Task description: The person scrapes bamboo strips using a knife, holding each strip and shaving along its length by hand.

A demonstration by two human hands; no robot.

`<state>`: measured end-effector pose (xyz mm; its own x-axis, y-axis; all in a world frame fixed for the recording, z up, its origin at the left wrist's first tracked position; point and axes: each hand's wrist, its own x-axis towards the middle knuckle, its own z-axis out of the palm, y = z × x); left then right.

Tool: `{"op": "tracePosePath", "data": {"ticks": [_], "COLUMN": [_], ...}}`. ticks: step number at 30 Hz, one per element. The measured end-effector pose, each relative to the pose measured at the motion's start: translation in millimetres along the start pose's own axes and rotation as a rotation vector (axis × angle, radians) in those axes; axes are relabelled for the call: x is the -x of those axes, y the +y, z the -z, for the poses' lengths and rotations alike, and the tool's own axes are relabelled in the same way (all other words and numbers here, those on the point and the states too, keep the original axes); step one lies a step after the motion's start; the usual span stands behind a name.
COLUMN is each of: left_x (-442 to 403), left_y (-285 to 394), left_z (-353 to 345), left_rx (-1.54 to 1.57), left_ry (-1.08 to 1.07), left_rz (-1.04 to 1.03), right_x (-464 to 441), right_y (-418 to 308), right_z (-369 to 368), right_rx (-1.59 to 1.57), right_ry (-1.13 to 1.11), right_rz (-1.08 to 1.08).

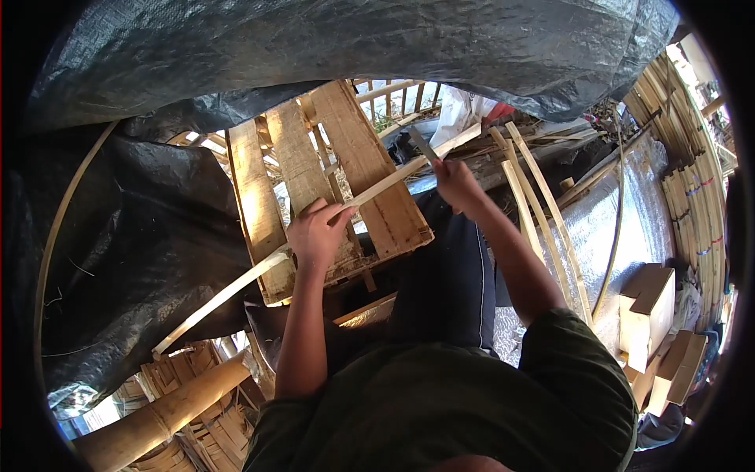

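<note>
A long pale bamboo strip (224, 295) runs diagonally across a slatted wooden bench (354, 141) in front of my knees. My left hand (317, 232) is closed around the strip near its middle, over the bench's planks. Close to the strip's upper right end, my right hand (458, 186) grips a knife (422, 145) by its handle, which the fingers mostly hide. The knife's dark blade points up and to the left and crosses the strip, seemingly touching it.
Several loose bamboo strips (543, 197) lean right of my right forearm. Bundled strips (696, 197) and cardboard boxes (649, 307) stand farther right. Black plastic sheeting (141, 204) hangs at left and overhead. A thick bamboo pole (161, 417) lies at lower left.
</note>
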<state>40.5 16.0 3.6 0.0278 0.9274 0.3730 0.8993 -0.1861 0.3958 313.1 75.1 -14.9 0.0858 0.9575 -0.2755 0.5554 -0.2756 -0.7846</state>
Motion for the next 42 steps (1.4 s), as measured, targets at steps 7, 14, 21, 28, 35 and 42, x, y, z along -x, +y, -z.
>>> {"op": "tracePosePath", "data": {"ticks": [7, 14, 21, 28, 35, 42], "left_x": [1, 2, 4, 5, 5, 7], "left_y": [2, 2, -3, -2, 3, 0], "left_z": [3, 5, 0, 2, 6, 5], "left_rx": [0.000, 0.014, -0.004, -0.011, -0.019, -0.003], "left_ry": [-0.044, -0.066, -0.033, -0.064, -0.039, 0.053], "left_rz": [0.057, 0.057, 0.044, 0.056, 0.062, -0.036], "right_x": [-6, -29, 10, 14, 8, 21], "right_y": [9, 46, 89, 121, 139, 36], "right_z": [-17, -16, 51, 50, 16, -18], "right_rx": [-0.016, 0.230, -1.100, -0.912, -0.916, -0.284], "right_ry": [0.029, 0.501, -1.215, -0.352, -0.024, 0.184], "right_rz": [0.068, 0.569, -0.223, -0.133, -0.064, 0.662]}}
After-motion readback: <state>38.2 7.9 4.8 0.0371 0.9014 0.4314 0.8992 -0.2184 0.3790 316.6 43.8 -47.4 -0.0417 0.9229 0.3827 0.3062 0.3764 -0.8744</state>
